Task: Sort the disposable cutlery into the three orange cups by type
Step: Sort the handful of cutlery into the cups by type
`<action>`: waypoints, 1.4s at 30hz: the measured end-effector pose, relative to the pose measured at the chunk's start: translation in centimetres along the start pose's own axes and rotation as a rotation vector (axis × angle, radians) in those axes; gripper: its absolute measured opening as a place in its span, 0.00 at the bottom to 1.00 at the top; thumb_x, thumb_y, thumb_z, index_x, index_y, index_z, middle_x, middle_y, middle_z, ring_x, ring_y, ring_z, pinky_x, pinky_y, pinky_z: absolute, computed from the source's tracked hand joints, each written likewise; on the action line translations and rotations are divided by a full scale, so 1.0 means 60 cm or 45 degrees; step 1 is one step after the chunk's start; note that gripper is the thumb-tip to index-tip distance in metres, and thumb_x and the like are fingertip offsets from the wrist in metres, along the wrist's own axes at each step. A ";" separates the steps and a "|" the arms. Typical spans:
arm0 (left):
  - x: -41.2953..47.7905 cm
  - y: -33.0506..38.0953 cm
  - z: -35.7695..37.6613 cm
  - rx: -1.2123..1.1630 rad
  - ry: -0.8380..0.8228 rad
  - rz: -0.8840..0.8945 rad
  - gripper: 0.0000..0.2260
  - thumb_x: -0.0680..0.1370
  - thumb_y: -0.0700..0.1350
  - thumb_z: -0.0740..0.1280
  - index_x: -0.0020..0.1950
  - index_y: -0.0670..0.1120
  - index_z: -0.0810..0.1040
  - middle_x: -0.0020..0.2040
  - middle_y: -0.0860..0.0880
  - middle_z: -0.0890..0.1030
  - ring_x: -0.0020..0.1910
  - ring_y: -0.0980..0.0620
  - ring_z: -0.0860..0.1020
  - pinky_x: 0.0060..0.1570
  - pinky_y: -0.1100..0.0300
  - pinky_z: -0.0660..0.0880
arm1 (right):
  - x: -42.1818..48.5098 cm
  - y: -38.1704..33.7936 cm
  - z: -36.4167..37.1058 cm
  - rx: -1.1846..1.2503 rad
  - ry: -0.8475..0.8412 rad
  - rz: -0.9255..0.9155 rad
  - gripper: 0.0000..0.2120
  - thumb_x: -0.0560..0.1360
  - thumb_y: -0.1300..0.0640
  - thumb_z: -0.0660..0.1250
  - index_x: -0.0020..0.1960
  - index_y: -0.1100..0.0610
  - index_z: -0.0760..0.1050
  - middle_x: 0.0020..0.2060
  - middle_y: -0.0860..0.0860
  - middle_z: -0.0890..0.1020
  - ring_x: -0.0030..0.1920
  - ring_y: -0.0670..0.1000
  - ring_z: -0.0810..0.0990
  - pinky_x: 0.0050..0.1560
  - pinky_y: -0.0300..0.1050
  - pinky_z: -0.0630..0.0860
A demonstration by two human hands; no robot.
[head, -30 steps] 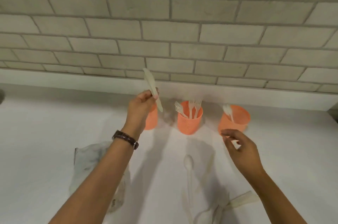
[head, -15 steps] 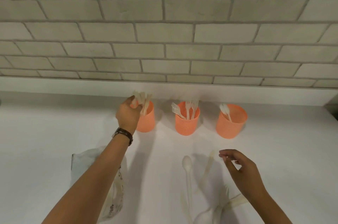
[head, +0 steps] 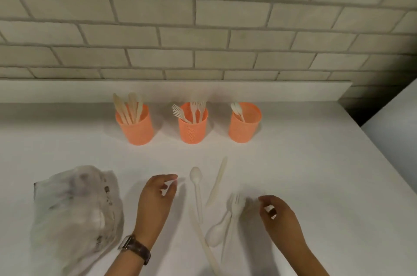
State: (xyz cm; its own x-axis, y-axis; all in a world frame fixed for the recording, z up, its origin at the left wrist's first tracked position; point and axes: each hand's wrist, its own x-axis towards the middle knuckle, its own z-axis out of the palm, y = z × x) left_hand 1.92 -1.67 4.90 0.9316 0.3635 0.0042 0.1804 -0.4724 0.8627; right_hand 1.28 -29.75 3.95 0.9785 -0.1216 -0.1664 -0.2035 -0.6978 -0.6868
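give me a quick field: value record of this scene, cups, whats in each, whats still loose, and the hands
surface: white counter against a brick wall
left cup: knives
middle cup: forks
right cup: spoons
loose cutlery: spoon, knife, fork, second spoon, another long piece at the bottom edge
other: crumpled plastic bag, front left
left hand: empty, fingers loosely curled, beside the loose spoon
right hand: empty, near the fork
left to do: five loose pieces
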 end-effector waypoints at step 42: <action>-0.020 -0.012 0.051 0.650 -0.284 -0.086 0.13 0.74 0.43 0.65 0.58 0.46 0.74 0.48 0.47 0.76 0.44 0.50 0.76 0.39 0.60 0.71 | 0.079 -0.094 0.054 -0.525 0.160 -0.383 0.13 0.78 0.58 0.59 0.61 0.60 0.69 0.38 0.58 0.76 0.39 0.60 0.77 0.37 0.46 0.66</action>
State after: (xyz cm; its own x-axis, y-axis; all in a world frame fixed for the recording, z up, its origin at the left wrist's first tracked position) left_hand 1.62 -4.25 2.70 0.9468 0.2539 -0.1979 0.3204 -0.8029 0.5026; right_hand 6.95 -24.07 4.75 0.9933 0.0607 0.0987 0.0919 -0.9317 -0.3513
